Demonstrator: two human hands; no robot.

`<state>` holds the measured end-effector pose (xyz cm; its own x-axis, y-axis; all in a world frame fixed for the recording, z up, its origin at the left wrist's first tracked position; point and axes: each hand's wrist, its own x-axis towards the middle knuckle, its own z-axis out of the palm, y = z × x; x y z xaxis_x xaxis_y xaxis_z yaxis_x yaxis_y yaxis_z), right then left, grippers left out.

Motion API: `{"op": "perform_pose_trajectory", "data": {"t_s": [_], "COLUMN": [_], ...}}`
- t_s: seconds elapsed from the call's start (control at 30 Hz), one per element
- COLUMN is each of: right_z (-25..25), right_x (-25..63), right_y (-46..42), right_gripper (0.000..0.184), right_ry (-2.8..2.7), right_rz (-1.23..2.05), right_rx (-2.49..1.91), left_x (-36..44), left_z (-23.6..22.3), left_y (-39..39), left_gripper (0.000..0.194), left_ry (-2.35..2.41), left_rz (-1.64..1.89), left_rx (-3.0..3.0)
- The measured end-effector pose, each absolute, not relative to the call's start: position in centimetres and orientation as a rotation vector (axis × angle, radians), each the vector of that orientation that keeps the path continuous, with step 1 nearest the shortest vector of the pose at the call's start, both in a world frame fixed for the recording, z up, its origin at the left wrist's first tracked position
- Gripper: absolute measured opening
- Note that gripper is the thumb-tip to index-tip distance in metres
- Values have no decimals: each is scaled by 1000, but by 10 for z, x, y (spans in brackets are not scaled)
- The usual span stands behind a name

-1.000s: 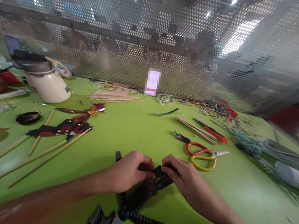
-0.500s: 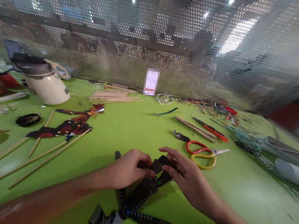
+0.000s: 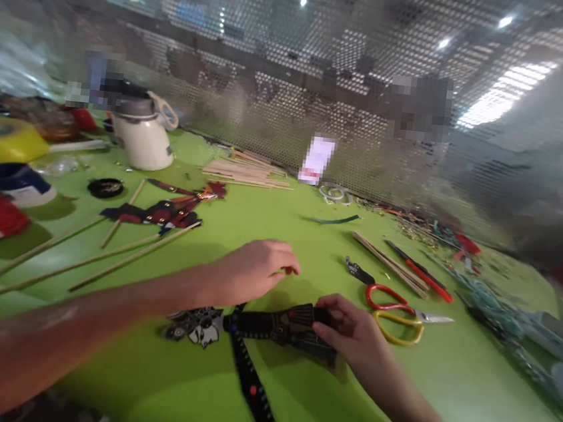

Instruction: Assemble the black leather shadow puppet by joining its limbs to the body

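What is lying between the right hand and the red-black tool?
The head view shows scissors, then thin sticks, between the right hand and tool.

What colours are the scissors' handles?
One red handle, one yellow handle; the head view, the only one, shows both.

A green tabletop [image 3: 261,215] carries scissors [image 3: 414,312], wooden sticks [image 3: 248,172] and a jointed black figure [image 3: 257,325].

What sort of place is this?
Probably a craft workspace, judging by the jointed black figure, the pile of thin sticks and the scissors on the green tabletop.
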<state>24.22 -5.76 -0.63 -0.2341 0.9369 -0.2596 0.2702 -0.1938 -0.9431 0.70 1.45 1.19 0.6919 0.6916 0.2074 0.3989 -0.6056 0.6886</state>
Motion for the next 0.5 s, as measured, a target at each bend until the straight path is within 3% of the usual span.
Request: {"op": "perform_pose_trajectory", "data": {"t_s": [0.1, 0.27, 0.4, 0.5], "right_z": [-7, -5, -3, -2], "right_x": [236, 233, 233, 235], "right_y": [-63, -70, -73, -75], "right_gripper": [38, 40, 33, 33], "right_ry": [-1285, -1066, -1381, -1824], "right_rz": [1476, 1443, 1609, 1397], "right_rx": [-1471, -1432, -1562, -1682], "left_x": [1, -1, -3, -5], "left_z": [35, 51, 36, 28], "left_y": [6, -14, -13, -6], "left_gripper": [29, 17, 16, 12], "left_ry": [773, 838, 931, 923], "left_rz": [666, 124, 72, 88], "left_rx": [2568, 2795, 2875, 2885]}}
